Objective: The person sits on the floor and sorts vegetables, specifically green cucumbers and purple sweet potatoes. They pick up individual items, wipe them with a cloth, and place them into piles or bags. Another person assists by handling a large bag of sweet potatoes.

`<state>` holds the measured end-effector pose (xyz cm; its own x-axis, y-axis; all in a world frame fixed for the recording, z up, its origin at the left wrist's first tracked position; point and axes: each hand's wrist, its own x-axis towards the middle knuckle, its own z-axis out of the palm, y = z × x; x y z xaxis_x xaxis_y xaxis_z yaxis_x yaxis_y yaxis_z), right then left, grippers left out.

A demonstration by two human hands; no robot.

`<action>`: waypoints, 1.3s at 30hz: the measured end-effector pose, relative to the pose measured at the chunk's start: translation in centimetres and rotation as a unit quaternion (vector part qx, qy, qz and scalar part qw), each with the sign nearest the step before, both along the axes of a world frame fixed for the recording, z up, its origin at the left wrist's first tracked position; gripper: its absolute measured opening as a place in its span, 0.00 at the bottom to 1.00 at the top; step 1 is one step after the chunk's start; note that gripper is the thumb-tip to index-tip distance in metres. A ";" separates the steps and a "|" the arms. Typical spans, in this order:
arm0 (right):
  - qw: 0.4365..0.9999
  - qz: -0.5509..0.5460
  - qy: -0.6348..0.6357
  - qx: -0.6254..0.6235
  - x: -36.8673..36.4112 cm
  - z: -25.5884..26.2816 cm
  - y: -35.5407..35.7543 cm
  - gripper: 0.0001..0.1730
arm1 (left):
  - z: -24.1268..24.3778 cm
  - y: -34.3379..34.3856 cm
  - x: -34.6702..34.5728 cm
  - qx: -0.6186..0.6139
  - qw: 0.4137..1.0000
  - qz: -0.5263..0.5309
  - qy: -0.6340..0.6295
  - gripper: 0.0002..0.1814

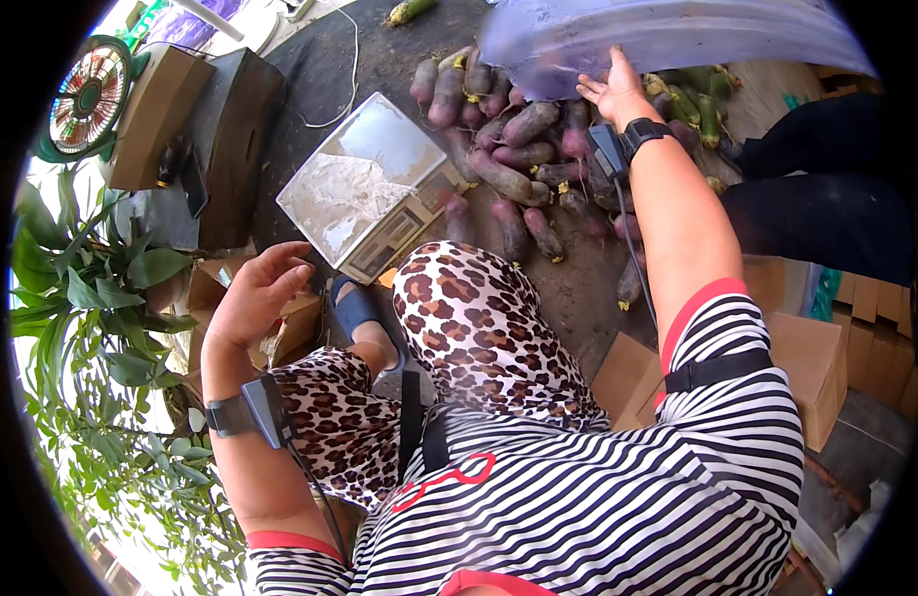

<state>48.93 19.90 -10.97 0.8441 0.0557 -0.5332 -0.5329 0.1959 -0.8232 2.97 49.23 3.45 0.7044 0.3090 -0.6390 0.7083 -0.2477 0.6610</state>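
Observation:
My right hand (615, 88) reaches out over a heap of purple-skinned radishes (532, 125), palm up with its fingers spread, at the lower edge of a translucent bluish plastic bag (653, 33). Nothing is held in it, though whether it touches the bag I cannot tell. My left hand (269, 290) hangs in the air left of my knees, fingers loosely bent and holding nothing. Between the hands, a digital platform scale (366, 179) stands on the ground with a crumpled clear plastic sheet (347, 190) on its pan. Several radishes lie loose near its right side.
Another person's dark trouser legs (817, 216) are at the right. Green radishes (701, 112) lie beside the purple heap. Cardboard boxes (809, 365) stand at the lower right. A fan (91, 98), a carton (161, 112) and leafy plants (94, 298) are at the left. A white cable (355, 67) crosses the ground.

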 end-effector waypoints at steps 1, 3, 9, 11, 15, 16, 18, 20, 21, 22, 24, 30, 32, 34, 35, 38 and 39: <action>1.000 0.000 0.000 0.015 0.4 0.0 -0.1 0.42 | 0.0 0.0 -0.1 -0.004 1.000 0.001 -0.005 0.21; 0.999 0.013 -0.024 0.027 1.1 0.1 -0.5 0.44 | 0.0 0.0 -0.2 -0.013 1.000 0.002 -0.016 0.21; 0.997 0.045 -0.061 0.026 0.5 -1.7 -2.7 0.44 | 0.1 0.2 0.0 -0.024 0.999 0.006 -0.032 0.23; 0.997 0.037 -0.064 0.021 -1.4 -3.0 -3.7 0.39 | 0.1 0.2 0.2 -0.033 0.999 0.006 -0.035 0.24; 1.000 -0.001 0.017 0.017 -6.8 -7.8 -7.5 0.26 | 0.3 -0.3 0.3 -0.042 0.998 0.034 -0.034 0.23; 0.999 0.001 0.029 0.025 -8.1 -9.8 -9.3 0.24 | 0.4 -0.5 0.5 -0.044 0.998 0.039 -0.031 0.23; 0.996 -0.029 0.080 -0.006 -12.9 -12.7 -11.0 0.19 | 1.1 -0.6 0.2 -0.037 0.998 0.054 -0.016 0.23; 0.989 -0.041 0.142 -0.027 -17.2 -15.8 -13.9 0.17 | 0.8 -0.1 -0.3 -0.040 0.998 0.049 -0.024 0.23; 0.984 -0.054 0.163 -0.044 -19.7 -17.0 -14.9 0.16 | 0.8 0.1 -0.7 -0.041 0.998 0.048 -0.027 0.23; 0.979 -0.066 0.183 -0.065 -22.1 -17.8 -15.9 0.14 | 0.6 0.1 -0.8 -0.042 0.997 0.055 -0.021 0.23; 0.965 -0.071 0.224 -0.113 -26.3 -18.5 -16.9 0.12 | 0.9 0.1 -0.9 -0.040 0.997 0.071 -0.007 0.23; 0.941 -0.003 0.276 -0.194 -31.1 -19.5 -19.3 0.09 | 0.3 0.4 -0.8 -0.049 0.997 0.067 -0.006 0.24; 0.937 0.038 0.272 -0.215 -30.7 -19.6 -19.3 0.09 | 0.4 0.3 -0.5 -0.048 0.996 0.070 -0.007 0.24; 0.934 0.067 0.257 -0.241 -30.6 -19.5 -18.6 0.11 | 0.2 0.3 -0.6 -0.050 0.996 0.066 -0.013 0.24; 0.935 0.079 0.257 -0.232 -30.4 -19.3 -18.0 0.12 | 0.6 0.2 -0.6 -0.048 0.997 0.068 -0.008 0.24; 0.935 0.117 0.247 -0.225 -29.5 -19.3 -17.1 0.13 | 0.6 0.0 -0.7 -0.045 0.997 0.067 -0.018 0.24; 0.936 0.117 0.242 -0.227 -29.3 -19.4 -17.0 0.13 | 0.5 0.0 -0.6 -0.049 0.996 0.067 -0.020 0.23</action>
